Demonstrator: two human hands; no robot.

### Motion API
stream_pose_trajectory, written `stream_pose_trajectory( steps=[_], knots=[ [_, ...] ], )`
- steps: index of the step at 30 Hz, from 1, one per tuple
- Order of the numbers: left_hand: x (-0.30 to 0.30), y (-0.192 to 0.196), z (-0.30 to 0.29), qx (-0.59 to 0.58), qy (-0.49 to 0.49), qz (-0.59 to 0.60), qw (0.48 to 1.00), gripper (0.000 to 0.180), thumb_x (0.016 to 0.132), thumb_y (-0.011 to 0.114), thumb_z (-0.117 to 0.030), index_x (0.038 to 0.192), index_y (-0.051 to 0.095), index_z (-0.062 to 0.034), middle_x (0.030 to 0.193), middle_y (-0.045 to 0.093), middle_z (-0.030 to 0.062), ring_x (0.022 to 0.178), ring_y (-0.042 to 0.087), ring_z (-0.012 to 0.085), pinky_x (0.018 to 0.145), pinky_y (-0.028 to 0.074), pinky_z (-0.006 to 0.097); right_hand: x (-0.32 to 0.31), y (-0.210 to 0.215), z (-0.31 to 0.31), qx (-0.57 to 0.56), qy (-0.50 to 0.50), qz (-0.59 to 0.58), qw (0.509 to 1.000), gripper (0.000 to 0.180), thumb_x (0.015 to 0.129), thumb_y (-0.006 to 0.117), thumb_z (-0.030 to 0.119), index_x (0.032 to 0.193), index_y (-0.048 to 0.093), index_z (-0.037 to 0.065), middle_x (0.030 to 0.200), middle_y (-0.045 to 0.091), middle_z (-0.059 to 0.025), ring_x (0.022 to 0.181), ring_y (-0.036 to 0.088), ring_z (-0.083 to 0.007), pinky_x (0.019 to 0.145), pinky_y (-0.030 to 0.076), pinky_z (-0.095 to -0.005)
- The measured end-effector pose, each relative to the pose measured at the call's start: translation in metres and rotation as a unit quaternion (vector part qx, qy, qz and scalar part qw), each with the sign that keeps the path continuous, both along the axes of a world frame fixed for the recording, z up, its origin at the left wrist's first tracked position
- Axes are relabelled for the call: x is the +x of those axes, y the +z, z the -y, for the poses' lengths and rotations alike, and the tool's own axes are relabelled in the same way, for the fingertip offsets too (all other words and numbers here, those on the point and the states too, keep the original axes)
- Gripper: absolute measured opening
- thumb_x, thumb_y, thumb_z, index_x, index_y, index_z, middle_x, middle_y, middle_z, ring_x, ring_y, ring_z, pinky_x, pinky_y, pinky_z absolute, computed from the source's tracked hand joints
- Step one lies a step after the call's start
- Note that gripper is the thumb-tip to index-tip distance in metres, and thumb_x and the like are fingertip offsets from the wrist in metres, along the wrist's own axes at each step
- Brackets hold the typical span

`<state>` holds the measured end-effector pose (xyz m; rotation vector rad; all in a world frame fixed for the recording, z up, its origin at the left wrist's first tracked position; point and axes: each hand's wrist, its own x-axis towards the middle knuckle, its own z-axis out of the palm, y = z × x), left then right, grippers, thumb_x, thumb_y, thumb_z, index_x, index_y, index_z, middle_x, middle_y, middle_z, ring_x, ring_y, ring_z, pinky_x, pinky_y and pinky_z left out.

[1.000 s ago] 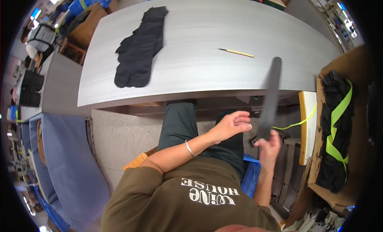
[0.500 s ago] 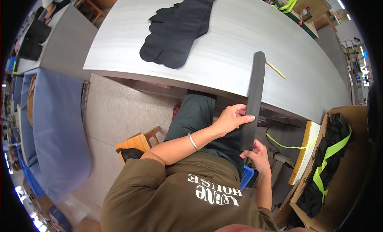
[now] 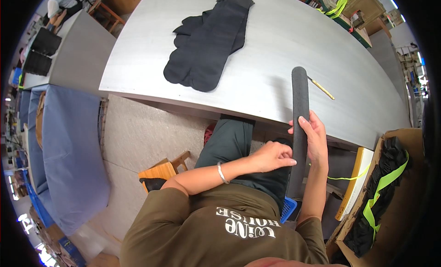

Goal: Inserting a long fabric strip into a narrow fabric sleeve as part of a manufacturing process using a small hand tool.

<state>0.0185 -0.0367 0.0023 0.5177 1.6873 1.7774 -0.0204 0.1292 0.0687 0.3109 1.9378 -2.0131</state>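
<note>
A long dark grey strip with a rounded far end (image 3: 300,95) stretches from over the tabletop down to my lap. My right hand (image 3: 317,136) is wrapped around its right side, with the thumb across its face. Lower down, my left hand (image 3: 274,157) is closed at the strip's left edge, thumb and fingers pinching there. Just beyond the strip, a slim gold-coloured stick with a dark end (image 3: 323,89) lies on the grey table (image 3: 262,78). Black fabric pieces with scalloped edges (image 3: 202,51) lie stacked on the table farther left.
On the right stands a cardboard box (image 3: 409,175) of black material with a neon yellow strip (image 3: 379,189). A white-and-yellow board (image 3: 354,184) leans beside it. A wooden stool (image 3: 161,170) is at my left, a blue-covered stack (image 3: 71,152) farther left. A blue basket (image 3: 288,208) sits below.
My right hand has moved up the strip from its lower end and now grips it around the middle. My left hand has shifted down along its edge. The view has shifted slightly.
</note>
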Motion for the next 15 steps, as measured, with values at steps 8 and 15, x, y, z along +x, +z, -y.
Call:
stream_pose_trajectory(
  steps=[8,15],
  knots=[
    [-0.179,0.069,0.117,-0.097,0.375,-0.280,0.878,0.025,0.093,0.066,-0.022,0.099,0.074,0.0009,0.083,0.072,0.0033,0.079,0.063,0.0072,0.071,0.050,0.024,-0.043,-0.021,-0.029,0.218,-0.007,-0.114,0.969,0.028,0.094,0.061,0.013,0.115,0.062,-0.006,0.095,0.063,-0.0004,0.085,0.053,-0.0088,0.078,0.044,-0.0241],
    [-0.399,0.020,0.168,-0.359,0.479,-0.391,0.699,0.079,0.068,0.083,-0.054,0.099,0.065,0.0166,0.092,0.071,0.0229,0.092,0.069,0.0316,0.083,0.052,0.038,-0.052,-0.026,-0.028,0.116,-0.016,-0.113,0.987,0.030,0.094,0.061,0.013,0.118,0.061,-0.004,0.097,0.064,0.0005,0.086,0.055,-0.0074,0.079,0.045,-0.0232]
  ],
)
